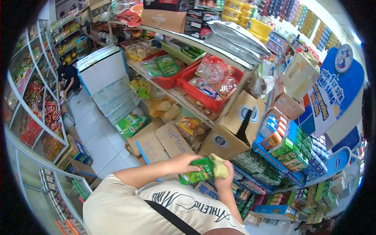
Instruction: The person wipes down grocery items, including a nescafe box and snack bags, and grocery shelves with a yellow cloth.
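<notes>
My left hand (183,163) is closed around the near side of a green packet (198,171) printed with the letters "Silve". The packet is tilted in front of my chest. In my right hand (224,177) is a crumpled pale yellow cloth (219,166), pressed against the packet's right end. The cloth hides part of that end and some of my right fingers. Just beyond my hands lies a brown "TH true" carton (172,139). An opened brown carton (234,127) stands to the right of it.
Red baskets (231,98) of packets sit on the shelf ahead. Stacked milk packs (288,147) stand at right, below a blue sign (332,84). Glass cases (35,98) line the left. A person (69,79) crouches in the tiled aisle (91,124).
</notes>
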`<state>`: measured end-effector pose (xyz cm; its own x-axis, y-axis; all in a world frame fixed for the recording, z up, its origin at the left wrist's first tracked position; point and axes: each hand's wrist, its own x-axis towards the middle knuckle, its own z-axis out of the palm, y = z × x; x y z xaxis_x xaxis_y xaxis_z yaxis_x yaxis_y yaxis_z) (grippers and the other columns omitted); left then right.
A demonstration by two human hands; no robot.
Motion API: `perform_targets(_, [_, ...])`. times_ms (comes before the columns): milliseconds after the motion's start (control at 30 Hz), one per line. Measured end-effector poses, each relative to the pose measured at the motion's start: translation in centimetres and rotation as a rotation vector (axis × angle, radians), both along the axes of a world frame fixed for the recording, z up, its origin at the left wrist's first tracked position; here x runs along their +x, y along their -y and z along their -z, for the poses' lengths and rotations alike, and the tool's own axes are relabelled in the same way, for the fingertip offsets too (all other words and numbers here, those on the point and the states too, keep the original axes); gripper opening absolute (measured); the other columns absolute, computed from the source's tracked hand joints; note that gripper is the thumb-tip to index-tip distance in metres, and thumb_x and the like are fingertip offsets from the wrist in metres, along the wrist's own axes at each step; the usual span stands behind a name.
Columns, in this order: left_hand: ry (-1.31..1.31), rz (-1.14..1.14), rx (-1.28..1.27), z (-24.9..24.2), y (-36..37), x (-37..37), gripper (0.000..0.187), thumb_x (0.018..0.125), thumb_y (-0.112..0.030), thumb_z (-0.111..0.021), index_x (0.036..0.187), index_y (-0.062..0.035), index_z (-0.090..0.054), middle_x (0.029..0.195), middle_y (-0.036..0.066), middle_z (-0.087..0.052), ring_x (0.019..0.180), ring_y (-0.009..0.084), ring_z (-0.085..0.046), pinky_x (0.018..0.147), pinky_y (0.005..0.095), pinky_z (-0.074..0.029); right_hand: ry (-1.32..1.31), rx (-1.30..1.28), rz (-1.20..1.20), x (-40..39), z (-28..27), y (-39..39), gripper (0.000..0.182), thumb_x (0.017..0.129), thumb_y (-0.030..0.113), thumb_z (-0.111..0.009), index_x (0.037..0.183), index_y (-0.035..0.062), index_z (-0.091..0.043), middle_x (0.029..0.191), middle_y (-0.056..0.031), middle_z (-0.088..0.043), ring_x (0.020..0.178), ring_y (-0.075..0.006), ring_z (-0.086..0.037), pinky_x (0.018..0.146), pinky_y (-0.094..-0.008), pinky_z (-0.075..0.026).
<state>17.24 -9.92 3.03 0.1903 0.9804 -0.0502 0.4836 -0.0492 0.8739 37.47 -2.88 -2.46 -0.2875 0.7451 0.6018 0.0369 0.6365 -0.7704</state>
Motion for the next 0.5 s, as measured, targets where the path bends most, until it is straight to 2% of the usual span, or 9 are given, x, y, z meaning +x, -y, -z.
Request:
perform_targets(33, [-0.076,0.004,-0.080,-1.2,0.4,-0.1,0.030,0.084,-0.028,-0.061,0.102,-0.0041,-0.061,0.081,0.014,-0.065,0.077,0.0201,-0.064,0.067,0.0328,-0.049,-0.065,-0.159,-0.009,0.3,-0.2,-0.2,0.041,0.070,0.002,-0.067,0.106,0.0044,-0.047,0.101,-0.0104,-0.052,0.095,-0.0226,-0.052,0.085,-0.0341,-0.042])
perform_targets(133, [-0.112,-0.184,0.121,1.4,0.6,-0.8,0.030,0.083,-0.025,-0.063,0.106,-0.0044,-0.060,0.083,0.011,-0.065,0.076,0.0159,-0.062,0.067,0.0300,-0.048,-0.329,-0.405,0.187,0.5,-2.0,-0.7,0.055,0.074,0.003,-0.067,0.119,0.0055,-0.036,0.111,-0.0077,-0.047,0.099,-0.0171,-0.049,0.088,-0.0314,-0.040])
perform_targets(167, [0.097,-0.263,-0.061,1.1,0.9,-1.2,0.029,0.084,-0.022,-0.063,0.107,-0.0048,-0.060,0.087,0.007,-0.066,0.077,0.0117,-0.060,0.071,0.0274,-0.048,-0.267,-0.353,0.119,0.7,-2.5,-0.7,0.060,0.076,0.011,-0.068,0.124,0.0060,-0.032,0.114,-0.0082,-0.046,0.102,-0.0171,-0.047,0.089,-0.0310,-0.039])
perform_targets(200, [0.162,-0.291,-0.013,1.6,1.0,-1.5,0.029,0.084,-0.021,-0.063,0.107,-0.0049,-0.060,0.086,0.006,-0.065,0.077,0.0107,-0.059,0.071,0.0270,-0.047,-0.213,-0.292,0.042,0.6,-3.0,-0.9,0.066,0.079,0.020,-0.069,0.128,0.0065,-0.028,0.117,-0.0086,-0.045,0.106,-0.0171,-0.046,0.090,-0.0306,-0.038])
perform_targets(233, [0.225,-0.318,0.040,2.5,1.0,-1.5,0.028,0.084,-0.021,-0.063,0.106,-0.0049,-0.060,0.086,0.005,-0.065,0.078,0.0097,-0.058,0.071,0.0265,-0.047,-0.220,-0.280,-0.184,0.1,-3.6,-1.1,0.065,0.081,0.026,-0.066,0.128,0.0073,-0.027,0.122,-0.0092,-0.040,0.110,-0.0187,-0.043,0.093,-0.0335,-0.036])
perform_targets(333, [0.266,-0.248,0.109,3.7,0.9,-1.3,0.029,0.082,-0.015,-0.065,0.109,-0.0062,-0.059,0.092,0.003,-0.063,0.083,0.0090,-0.057,0.075,0.0265,-0.046,-0.305,-0.463,-0.514,-1.2,0.2,-0.6,0.059,0.082,0.025,-0.062,0.127,0.0084,-0.027,0.123,-0.0093,-0.038,0.110,-0.0199,-0.041,0.095,-0.0353,-0.034])
perform_targets(367, [0.331,-0.279,0.091,3.6,1.2,-0.9,0.031,0.081,-0.017,-0.065,0.108,-0.0060,-0.058,0.091,0.004,-0.063,0.083,0.0112,-0.057,0.076,0.0276,-0.046,-0.297,-0.536,-0.447,-1.5,3.1,-0.5,0.045,0.085,0.019,-0.055,0.120,0.0093,-0.029,0.121,-0.0096,-0.037,0.106,-0.0191,-0.042,0.095,-0.0357,-0.033])
perform_targets(400, [0.399,-0.305,0.072,3.5,1.5,-0.3,0.032,0.080,-0.019,-0.066,0.108,-0.0058,-0.057,0.091,0.006,-0.064,0.084,0.0134,-0.058,0.078,0.0287,-0.045,-0.167,-0.447,-0.355,-2.3,1.8,0.7,0.034,0.085,0.013,-0.053,0.111,0.0101,-0.031,0.114,-0.0090,-0.038,0.101,-0.0172,-0.041,0.093,-0.0345,-0.033])
perform_targets(500, [0.676,-0.343,0.128,5.5,1.7,1.3,0.036,0.078,-0.015,-0.067,0.110,-0.0038,-0.056,0.091,0.004,-0.063,0.086,0.0122,-0.057,0.080,0.0279,-0.045,-0.257,-0.512,-0.256,-3.8,-0.8,1.8,0.031,0.083,0.003,-0.051,0.105,0.0095,-0.030,0.104,-0.0069,-0.037,0.098,-0.0156,-0.039,0.091,-0.0335,-0.033])
